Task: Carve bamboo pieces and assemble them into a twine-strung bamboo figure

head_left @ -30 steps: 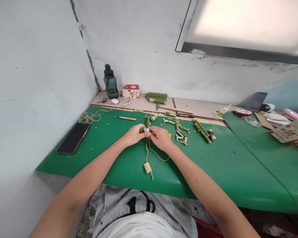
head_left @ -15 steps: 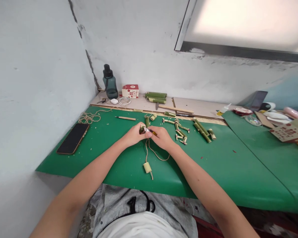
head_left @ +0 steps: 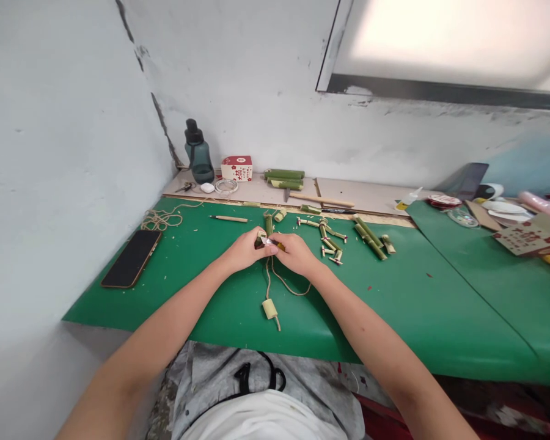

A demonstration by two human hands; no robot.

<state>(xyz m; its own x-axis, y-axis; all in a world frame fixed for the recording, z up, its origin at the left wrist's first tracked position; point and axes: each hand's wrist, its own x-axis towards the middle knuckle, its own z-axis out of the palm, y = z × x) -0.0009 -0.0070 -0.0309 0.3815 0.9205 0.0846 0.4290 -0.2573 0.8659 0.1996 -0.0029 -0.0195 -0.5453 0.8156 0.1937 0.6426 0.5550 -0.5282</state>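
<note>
One small bamboo piece [head_left: 258, 242] is gripped by the left hand [head_left: 245, 250], between the two arms, just above the green table top [head_left: 421, 311]. One knife [head_left: 266, 242] is grasped by the right hand [head_left: 297, 252], and its shiny blade is held at the piece; whether the two touch cannot be told. Two strands of brown string [head_left: 289, 288] are seen below the hands, and one is threaded through one pale bamboo bead [head_left: 269, 308]. Just past the fingers, one green bamboo stub [head_left: 269, 224] and one short chunk [head_left: 280, 216] can be seen. To their right, one little bamboo figure [head_left: 323, 231] is laid flat, then two long bamboo sticks [head_left: 369, 238] are placed side by side, with one short bit [head_left: 387, 244] near them. At the back, three green bamboo lengths [head_left: 284, 179] are piled up, and one hammer [head_left: 321, 199] is set in front. On the left, one phone [head_left: 132, 258], one heap of string [head_left: 162, 218] and one pencil-shaped tool [head_left: 229, 218] are found. Near the wall, one bottle [head_left: 199, 160] is stood up beside one red and white box [head_left: 237, 169].
</note>
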